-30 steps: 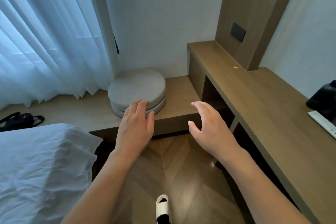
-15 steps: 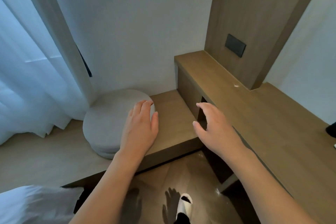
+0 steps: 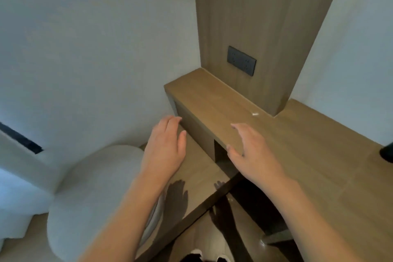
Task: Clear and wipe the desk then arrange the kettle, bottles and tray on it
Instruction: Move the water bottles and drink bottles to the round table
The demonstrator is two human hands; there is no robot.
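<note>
No text, label, brand, number or sign can be read anywhere; the dark wall plate [image 3: 241, 60] above the tabletop [image 3: 297, 144] is seen to bear no legible marking.

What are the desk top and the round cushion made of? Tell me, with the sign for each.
Desk top: looks like wood or wood-look laminate, matte, with fine straight grain lines. Round cushion: seems a soft pale grey fabric, going by its rounded edges; the weave is too blurred to tell.

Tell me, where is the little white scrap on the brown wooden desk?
In the head view the little white scrap lies on the brown wooden desk, right of centre, by the foot of the wooden wall panel, beyond the right hand.
</note>
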